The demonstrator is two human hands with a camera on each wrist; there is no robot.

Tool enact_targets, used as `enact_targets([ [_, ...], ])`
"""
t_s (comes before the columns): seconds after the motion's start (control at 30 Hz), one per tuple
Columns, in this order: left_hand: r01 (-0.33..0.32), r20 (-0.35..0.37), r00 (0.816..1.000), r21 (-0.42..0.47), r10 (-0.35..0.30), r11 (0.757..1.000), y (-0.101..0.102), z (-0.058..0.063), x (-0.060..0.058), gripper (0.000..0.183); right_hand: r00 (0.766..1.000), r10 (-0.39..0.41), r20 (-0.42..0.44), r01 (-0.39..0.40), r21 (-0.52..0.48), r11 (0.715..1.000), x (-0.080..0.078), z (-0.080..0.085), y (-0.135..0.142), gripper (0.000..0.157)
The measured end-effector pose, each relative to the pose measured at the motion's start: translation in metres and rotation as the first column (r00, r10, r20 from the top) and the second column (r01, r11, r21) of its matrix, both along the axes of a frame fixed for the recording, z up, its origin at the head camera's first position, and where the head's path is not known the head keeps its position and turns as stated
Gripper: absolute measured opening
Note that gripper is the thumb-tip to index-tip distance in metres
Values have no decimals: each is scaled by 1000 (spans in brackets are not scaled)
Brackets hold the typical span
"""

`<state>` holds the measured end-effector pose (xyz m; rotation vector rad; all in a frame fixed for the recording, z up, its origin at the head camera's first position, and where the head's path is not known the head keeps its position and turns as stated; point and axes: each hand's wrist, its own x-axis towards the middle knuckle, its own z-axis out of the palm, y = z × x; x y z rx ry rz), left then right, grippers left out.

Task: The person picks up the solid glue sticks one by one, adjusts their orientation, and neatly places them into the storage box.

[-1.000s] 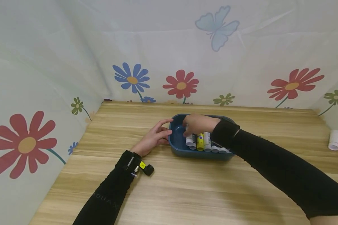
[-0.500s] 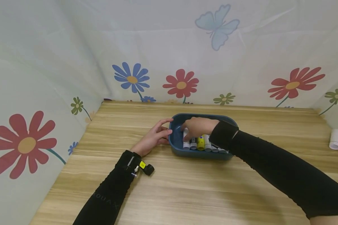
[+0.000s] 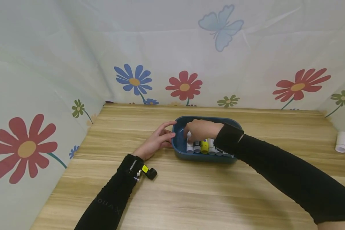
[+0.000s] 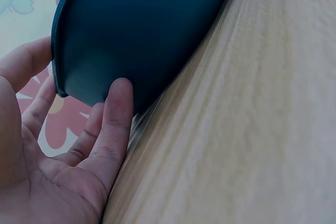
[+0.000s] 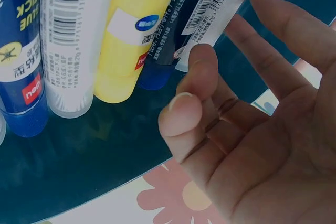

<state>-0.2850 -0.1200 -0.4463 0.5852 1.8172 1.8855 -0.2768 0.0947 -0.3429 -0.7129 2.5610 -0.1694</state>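
A dark blue oval bin [image 3: 207,157] stands on the table, holding a row of glue sticks. My left hand [image 3: 155,143] has its fingertips against the bin's left end; in the left wrist view the outstretched fingers [image 4: 116,114] touch the outer wall and rim. Inside the bin is my right hand [image 3: 204,128], over the row's left end. Its fingertips touch the outermost white glue stick [image 5: 223,19] along one side, without wrapping round it. Beside that lie a dark blue glue stick [image 5: 157,74], a yellow glue stick [image 5: 121,72] and a white one [image 5: 65,77].
A lone white glue stick [image 3: 341,142] stands near the table's right edge. Bare bin floor [image 3: 179,140] shows left of the row. A cloth [image 3: 161,41] with printed flowers hangs behind and at the sides of the wooden table [image 3: 172,195].
The leftmost white glue stick, tilted in my right hand's fingers a second ago, has come down into the row. Since then that hand has barely shifted. My left hand stays in place.
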Motion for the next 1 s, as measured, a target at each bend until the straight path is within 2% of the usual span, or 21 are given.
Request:
enact_targets([
  [0.43, 9, -9, 1000, -2, -9, 1000, 0, 1, 1, 49, 999, 34, 3, -34, -18, 999, 3, 2, 2, 31],
  [0.67, 2, -4, 1000, 1, -2, 1000, 0, 1, 1, 47, 997, 67, -23, -68, -47, 997, 3, 4, 5, 36],
  [1.0, -2, -12, 1000, 2, 2, 1000, 0, -1, 0, 48, 997, 61, -42, -64, -70, 996, 5, 8, 10, 37],
])
